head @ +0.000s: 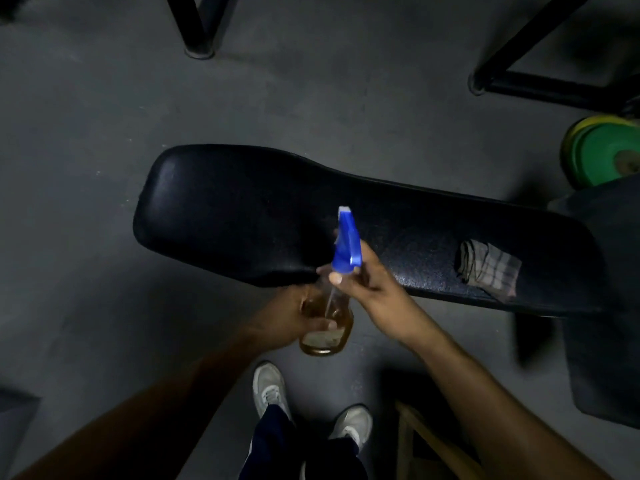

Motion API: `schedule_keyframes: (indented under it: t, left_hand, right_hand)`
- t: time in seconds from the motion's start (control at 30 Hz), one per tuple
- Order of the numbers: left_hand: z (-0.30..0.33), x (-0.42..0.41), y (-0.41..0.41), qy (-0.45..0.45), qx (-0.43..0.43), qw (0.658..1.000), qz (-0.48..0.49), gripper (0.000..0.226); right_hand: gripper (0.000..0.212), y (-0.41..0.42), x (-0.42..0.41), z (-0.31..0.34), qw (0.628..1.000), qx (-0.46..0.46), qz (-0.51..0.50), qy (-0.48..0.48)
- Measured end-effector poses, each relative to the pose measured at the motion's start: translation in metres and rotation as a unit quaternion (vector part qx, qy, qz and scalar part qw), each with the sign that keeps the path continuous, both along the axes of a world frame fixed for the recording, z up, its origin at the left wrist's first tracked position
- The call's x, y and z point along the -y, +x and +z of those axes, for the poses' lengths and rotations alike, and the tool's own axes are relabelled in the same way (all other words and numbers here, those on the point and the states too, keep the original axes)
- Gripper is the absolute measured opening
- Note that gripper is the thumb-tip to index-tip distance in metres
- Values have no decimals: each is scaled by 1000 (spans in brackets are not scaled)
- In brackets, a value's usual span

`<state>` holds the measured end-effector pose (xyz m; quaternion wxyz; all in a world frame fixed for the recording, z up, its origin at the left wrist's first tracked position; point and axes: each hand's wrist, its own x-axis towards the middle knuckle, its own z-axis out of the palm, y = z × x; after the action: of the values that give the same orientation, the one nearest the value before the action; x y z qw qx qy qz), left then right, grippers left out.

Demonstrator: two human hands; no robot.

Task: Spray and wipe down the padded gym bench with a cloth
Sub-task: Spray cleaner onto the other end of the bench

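A black padded gym bench [242, 216] runs from the middle left to the right of the view. A folded checked cloth [488, 268] lies on its right part. In front of the bench's near edge I hold a clear spray bottle [325, 327] of amber liquid with a blue trigger head [347, 244]. My left hand [294, 317] wraps the bottle's body. My right hand [367, 289] grips the neck just under the blue head, whose nozzle points over the pad.
Green and yellow weight plates [602, 157] lie at the right past the bench. Black machine legs [197, 32] and a black frame [540, 81] stand on the grey floor behind. A wooden frame [426, 441] is at the bottom right, next to my white shoes [270, 389].
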<state>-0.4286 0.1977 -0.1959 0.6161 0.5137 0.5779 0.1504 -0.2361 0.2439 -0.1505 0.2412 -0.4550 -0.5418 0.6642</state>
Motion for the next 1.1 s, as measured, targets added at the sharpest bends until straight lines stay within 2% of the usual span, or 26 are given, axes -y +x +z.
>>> schedule_keyframes:
  t: [0.1,0.2,0.3,0.37,0.53,0.63,0.77,0.93,1.1]
  left_hand:
    - [-11,24,15,-4,-27,999,-39,31]
    - [-21,44,33,14,-76,995,-63,23]
    - [-22,58,50,63,-111,985,-118,17]
    - [-22,65,58,70,-115,983,-125,25]
    - [-25,68,59,29,-123,980,-152,31]
    - [-30,59,45,29,-170,970,-172,45]
    - [-27,38,23,29,-220,966,-133,55]
    - [-32,15,1,64,-264,959,-77,62]
    - [-38,-1,-11,90,-323,939,-68,69]
  right_hand:
    - [51,2,30,-22,997,66,-45,-18]
    - [46,0,56,-37,984,109,-135,-32]
    - [29,-4,70,-42,972,65,-218,-60]
    - [17,-4,74,-45,967,60,-241,-65]
    - [18,3,75,-49,962,101,-249,-45]
    - [22,8,75,-53,963,131,-235,-25]
    - [30,15,80,-58,967,154,-200,-29]
    - [21,14,88,-64,970,172,-171,-22]
    - [19,11,98,-70,968,195,-156,-18]
